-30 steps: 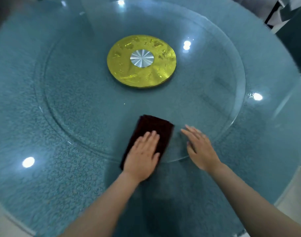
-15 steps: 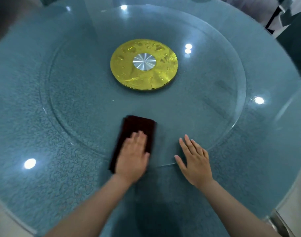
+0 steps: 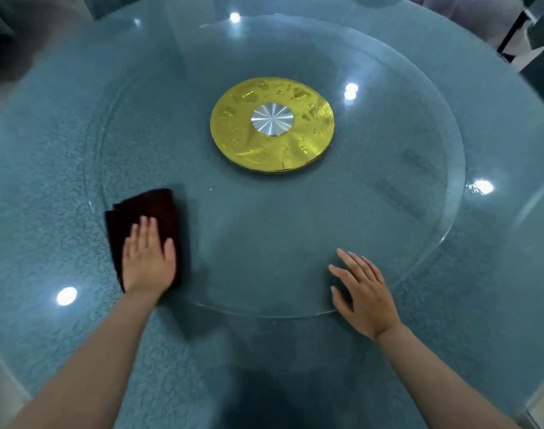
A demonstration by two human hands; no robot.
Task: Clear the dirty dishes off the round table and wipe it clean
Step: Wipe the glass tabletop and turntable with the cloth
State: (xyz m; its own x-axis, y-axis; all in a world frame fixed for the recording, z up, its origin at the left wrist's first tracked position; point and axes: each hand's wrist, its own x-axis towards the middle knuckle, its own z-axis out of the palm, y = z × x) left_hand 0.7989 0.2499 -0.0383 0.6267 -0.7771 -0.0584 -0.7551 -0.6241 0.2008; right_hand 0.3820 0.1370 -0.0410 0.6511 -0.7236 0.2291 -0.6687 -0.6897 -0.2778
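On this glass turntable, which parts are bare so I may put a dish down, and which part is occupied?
Bare glass lies between the gold hub and the right hand, also right of the hub toward the turntable rim. The outer table ring at left is bare too. The near-left rim is occupied: the left hand presses the dark cloth there.
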